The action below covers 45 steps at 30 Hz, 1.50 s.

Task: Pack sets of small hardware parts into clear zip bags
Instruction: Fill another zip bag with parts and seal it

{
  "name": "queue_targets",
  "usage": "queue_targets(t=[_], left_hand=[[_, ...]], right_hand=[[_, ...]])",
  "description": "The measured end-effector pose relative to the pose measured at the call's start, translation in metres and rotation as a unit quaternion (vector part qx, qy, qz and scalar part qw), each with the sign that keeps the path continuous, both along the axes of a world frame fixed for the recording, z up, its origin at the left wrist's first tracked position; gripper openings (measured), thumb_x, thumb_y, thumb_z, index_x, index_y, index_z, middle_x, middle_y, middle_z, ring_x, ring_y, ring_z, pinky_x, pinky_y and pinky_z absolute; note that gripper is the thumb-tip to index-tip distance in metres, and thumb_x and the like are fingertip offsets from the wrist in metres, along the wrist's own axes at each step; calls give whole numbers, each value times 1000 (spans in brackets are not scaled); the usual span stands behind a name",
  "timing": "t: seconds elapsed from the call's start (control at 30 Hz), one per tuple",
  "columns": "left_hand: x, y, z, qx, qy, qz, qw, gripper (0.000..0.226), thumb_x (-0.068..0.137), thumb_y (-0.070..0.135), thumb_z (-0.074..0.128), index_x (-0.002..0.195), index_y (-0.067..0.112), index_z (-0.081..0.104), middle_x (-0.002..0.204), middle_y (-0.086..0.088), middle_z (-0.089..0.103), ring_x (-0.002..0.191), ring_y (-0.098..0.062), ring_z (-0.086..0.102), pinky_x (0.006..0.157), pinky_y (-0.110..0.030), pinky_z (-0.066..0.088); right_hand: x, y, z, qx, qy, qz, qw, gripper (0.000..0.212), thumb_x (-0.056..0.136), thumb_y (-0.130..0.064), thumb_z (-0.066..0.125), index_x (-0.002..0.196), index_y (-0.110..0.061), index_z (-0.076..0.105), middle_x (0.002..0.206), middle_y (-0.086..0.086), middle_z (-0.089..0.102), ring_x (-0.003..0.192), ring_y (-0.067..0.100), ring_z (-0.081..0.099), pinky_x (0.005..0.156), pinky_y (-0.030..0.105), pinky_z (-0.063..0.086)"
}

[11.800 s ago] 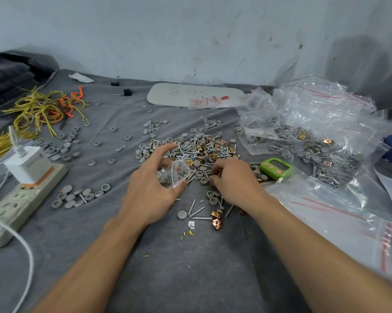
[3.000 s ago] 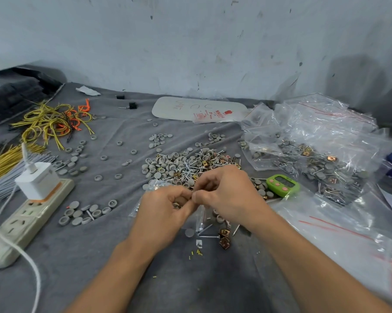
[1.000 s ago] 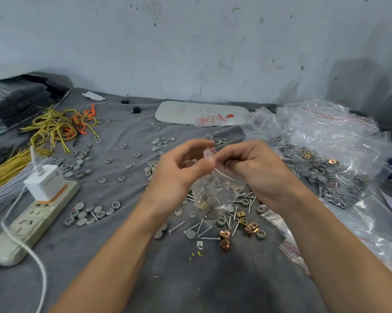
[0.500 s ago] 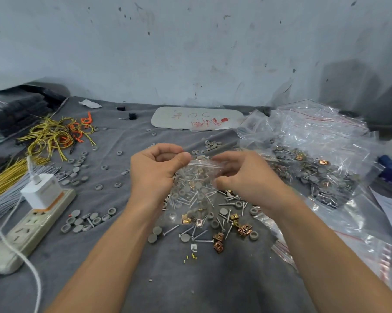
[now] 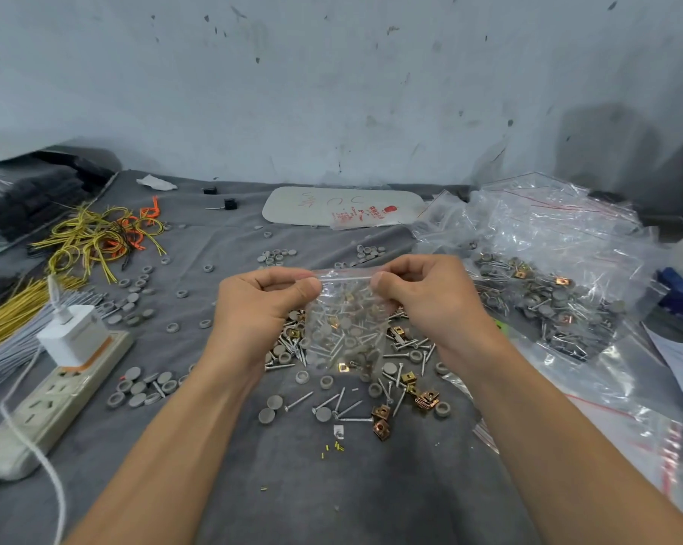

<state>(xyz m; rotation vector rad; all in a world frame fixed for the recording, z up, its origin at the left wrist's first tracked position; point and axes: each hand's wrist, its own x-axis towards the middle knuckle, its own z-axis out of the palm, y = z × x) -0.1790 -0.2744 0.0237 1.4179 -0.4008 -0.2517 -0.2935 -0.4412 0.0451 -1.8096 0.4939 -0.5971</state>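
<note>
A small clear zip bag (image 5: 345, 320) hangs upright between my hands above the grey cloth. My left hand (image 5: 261, 304) pinches its top left corner and my right hand (image 5: 430, 297) pinches its top right corner, with the zip strip stretched between them. Screws, grey caps and a copper clip show near the bag's bottom. Under it lies a loose pile of screws, grey caps and copper clips (image 5: 371, 387).
A large clear bag of filled packets (image 5: 548, 277) sits at the right, with flat empty zip bags (image 5: 626, 426) in front of it. A power strip with a white charger (image 5: 60, 371) lies at the left. Yellow and orange wires (image 5: 100, 238) lie at the far left.
Both hands have moved apart along the top of the bag and lowered it a little. The bag now hangs flat between them with its top edge pulled straight.
</note>
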Motion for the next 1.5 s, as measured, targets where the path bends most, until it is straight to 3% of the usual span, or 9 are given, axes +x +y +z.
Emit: queue_targets(t=[0.2, 0.33, 0.47, 0.7, 0.93, 1.03, 1.1, 1.3, 1.5], left_hand=[[1, 2, 3, 73, -35, 23, 996, 26, 58, 30, 94, 75, 14, 82, 74, -10, 78, 61, -16, 67, 69, -35, 56], [-1, 1, 5, 90, -44, 18, 995, 22, 56, 34, 92, 71, 22, 83, 70, -8, 76, 55, -12, 61, 59, -28, 54], [1, -2, 2, 87, -25, 20, 996, 10, 72, 14, 91, 72, 13, 81, 71, -8, 76, 57, -10, 60, 57, -18, 53], [-6, -4, 3, 88, -39, -55, 994, 6, 79, 17, 87, 76, 18, 82, 78, -4, 78, 74, -7, 72, 66, -11, 52], [-14, -14, 6, 105, -47, -61, 991, 6, 79, 19, 87, 75, 20, 83, 75, -5, 78, 74, -11, 73, 69, -17, 54], [-15, -17, 4, 114, -48, -40, 992, 8, 80, 18, 86, 74, 19, 82, 74, -4, 77, 74, -10, 72, 79, -25, 55], [-16, -18, 4, 101, -44, -51, 993, 6, 82, 16, 85, 77, 15, 81, 76, -5, 78, 74, -11, 73, 76, -21, 55], [-21, -22, 3, 82, -33, -72, 993, 5, 83, 11, 83, 79, 11, 81, 74, -8, 77, 67, -8, 71, 67, -12, 52], [-21, -27, -5, 21, -14, 23, 999, 6, 80, 12, 85, 82, 10, 80, 71, -3, 77, 62, -4, 69, 58, -12, 51]], right_hand=[[-1, -4, -1, 11, -1, -11, 1000, 18, 89, -13, 78, 72, -18, 77, 63, 1, 72, 51, 8, 60, 55, 19, 50], [1, -5, -3, 1, 15, -11, 1000, 20, 90, -12, 76, 71, -16, 74, 58, 0, 68, 51, 8, 59, 62, 31, 55], [4, -6, -5, -5, 26, -5, 1000, 21, 92, -15, 73, 72, -17, 72, 57, -5, 65, 54, 10, 58, 69, 41, 56], [7, 5, -7, 8, 26, 41, 999, 12, 92, -14, 75, 80, -15, 76, 64, -7, 71, 60, 3, 66, 58, 14, 51], [3, 8, -6, -13, 36, 33, 999, 13, 91, -17, 76, 78, -15, 76, 69, 4, 74, 61, 8, 64, 67, 24, 55], [5, 9, -7, -17, 41, 31, 999, 12, 91, -19, 76, 79, -16, 76, 71, 2, 75, 66, 11, 68, 75, 32, 60], [6, 10, -7, 2, 38, 38, 999, 9, 90, -17, 77, 81, -17, 77, 75, 2, 77, 75, 17, 75, 79, 34, 63], [7, 11, -8, 25, 27, 43, 998, 13, 87, -9, 80, 77, -16, 76, 67, -2, 75, 62, 5, 69, 59, 14, 51], [2, 2, -5, 87, 20, 33, 995, 6, 92, -8, 74, 87, -9, 78, 75, 7, 78, 73, 19, 77, 63, 21, 53]])
